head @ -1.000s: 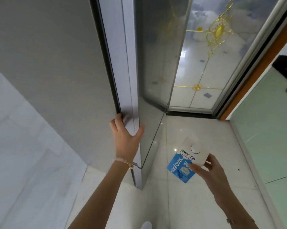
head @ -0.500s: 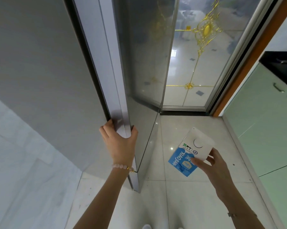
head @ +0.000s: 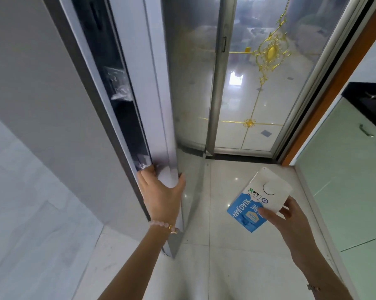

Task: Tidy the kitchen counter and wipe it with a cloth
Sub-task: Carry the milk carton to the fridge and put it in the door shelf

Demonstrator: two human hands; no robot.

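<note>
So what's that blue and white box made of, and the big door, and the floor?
The box looks like coated paperboard: flat printed faces, sharp folded edges, slight sheen. The door seems metal or glass in front, since it dimly mirrors the room; its edge looks like white plastic. The floor looks like glazed tile: glossy, with thin grout lines.

Light: bright daylight through the glass door (head: 247, 94) ahead of me.
Glare: white patch behind that glass, soft shine on floor (head: 236, 267).
Edges: straight lines bend.
</note>
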